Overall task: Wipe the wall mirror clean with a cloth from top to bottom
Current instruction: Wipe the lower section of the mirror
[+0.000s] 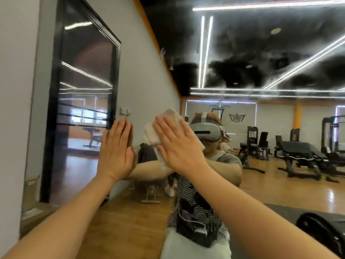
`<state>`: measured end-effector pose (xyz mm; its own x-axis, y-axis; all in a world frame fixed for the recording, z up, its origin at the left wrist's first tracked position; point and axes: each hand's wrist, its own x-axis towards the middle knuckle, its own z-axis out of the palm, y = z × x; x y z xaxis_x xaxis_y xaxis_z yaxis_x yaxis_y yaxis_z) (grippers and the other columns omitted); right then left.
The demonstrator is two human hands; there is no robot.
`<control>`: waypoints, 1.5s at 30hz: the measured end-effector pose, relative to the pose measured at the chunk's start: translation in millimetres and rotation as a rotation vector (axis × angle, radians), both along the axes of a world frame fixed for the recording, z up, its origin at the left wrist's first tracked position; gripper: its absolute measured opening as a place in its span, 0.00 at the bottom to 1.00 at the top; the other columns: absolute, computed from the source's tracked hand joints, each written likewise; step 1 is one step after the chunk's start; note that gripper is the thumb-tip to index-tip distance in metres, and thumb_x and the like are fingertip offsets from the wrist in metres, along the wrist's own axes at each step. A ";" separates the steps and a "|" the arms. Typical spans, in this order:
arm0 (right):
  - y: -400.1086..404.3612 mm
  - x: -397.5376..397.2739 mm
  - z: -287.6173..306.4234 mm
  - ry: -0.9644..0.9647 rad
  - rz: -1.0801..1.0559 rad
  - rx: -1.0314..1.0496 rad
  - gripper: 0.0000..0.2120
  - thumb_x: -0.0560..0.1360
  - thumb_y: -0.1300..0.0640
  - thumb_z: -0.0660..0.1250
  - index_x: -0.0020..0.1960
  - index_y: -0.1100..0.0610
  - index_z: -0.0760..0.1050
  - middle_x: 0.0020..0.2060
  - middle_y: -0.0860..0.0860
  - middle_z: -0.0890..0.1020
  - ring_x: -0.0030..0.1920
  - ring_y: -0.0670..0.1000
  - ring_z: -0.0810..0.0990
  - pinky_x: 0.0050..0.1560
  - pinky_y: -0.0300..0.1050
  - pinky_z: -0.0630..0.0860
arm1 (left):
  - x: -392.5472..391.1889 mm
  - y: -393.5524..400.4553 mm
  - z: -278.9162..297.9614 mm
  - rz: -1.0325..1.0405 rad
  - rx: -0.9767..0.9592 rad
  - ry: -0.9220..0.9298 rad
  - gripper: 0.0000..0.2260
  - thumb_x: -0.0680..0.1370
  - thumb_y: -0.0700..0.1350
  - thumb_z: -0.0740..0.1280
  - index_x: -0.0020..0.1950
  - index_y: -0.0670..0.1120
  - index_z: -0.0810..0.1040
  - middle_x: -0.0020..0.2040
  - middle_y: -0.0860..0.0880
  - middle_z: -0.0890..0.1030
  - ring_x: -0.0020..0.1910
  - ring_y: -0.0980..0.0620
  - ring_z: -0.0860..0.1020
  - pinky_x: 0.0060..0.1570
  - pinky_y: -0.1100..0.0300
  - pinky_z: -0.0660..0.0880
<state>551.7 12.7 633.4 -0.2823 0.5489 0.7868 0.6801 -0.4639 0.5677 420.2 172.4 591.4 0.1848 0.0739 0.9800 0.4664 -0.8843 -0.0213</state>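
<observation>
The wall mirror (261, 165) fills nearly the whole view and reflects a gym and my own figure. A white folded cloth (152, 134) lies flat against the glass at about head height. My right hand (177, 144) presses it there with straight, spread fingers; part of the cloth is hidden under the palm. My left hand (116, 149) rests flat on the glass just left of the cloth, fingers straight and together, meeting its own reflection.
The mirror's left edge (24, 165) meets a grey wall at the far left. In the reflection are a black-framed doorway (84, 109), weight benches and machines (298, 152) on a wooden floor, and bright ceiling light strips. A dark object (321, 230) sits at the lower right.
</observation>
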 end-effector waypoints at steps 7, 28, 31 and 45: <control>-78.8 46.9 2.3 0.178 -0.040 0.271 0.28 0.81 0.48 0.47 0.77 0.60 0.53 0.76 0.55 0.57 0.76 0.53 0.55 0.75 0.53 0.45 | -1.6 -0.6 2.8 0.036 -0.030 0.055 0.29 0.75 0.47 0.52 0.75 0.37 0.60 0.76 0.37 0.61 0.76 0.41 0.56 0.75 0.54 0.42; -31.2 26.0 -9.0 0.126 -0.054 0.168 0.28 0.80 0.48 0.48 0.77 0.56 0.51 0.76 0.53 0.53 0.78 0.51 0.48 0.75 0.53 0.44 | -1.2 -1.1 2.3 0.031 -0.017 0.044 0.29 0.75 0.46 0.52 0.73 0.35 0.63 0.74 0.36 0.63 0.75 0.42 0.56 0.76 0.56 0.42; -71.5 49.0 -11.6 0.185 -0.081 0.242 0.26 0.83 0.47 0.41 0.78 0.57 0.51 0.77 0.54 0.56 0.77 0.54 0.53 0.75 0.54 0.46 | -0.5 -0.1 0.7 0.045 -0.036 0.055 0.29 0.75 0.47 0.51 0.74 0.35 0.62 0.75 0.36 0.62 0.75 0.42 0.55 0.76 0.57 0.39; 4.4 -18.4 -6.3 0.255 0.000 0.044 0.30 0.81 0.52 0.53 0.79 0.55 0.46 0.78 0.51 0.48 0.77 0.52 0.39 0.74 0.56 0.30 | 0.2 2.6 0.8 0.030 -0.017 0.040 0.29 0.76 0.47 0.52 0.74 0.34 0.62 0.74 0.35 0.63 0.75 0.40 0.57 0.76 0.55 0.41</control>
<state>533.3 17.1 627.1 -0.0716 0.5125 0.8557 0.7987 -0.4844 0.3569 420.4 175.0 592.1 0.2210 0.0969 0.9704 0.4918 -0.8703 -0.0251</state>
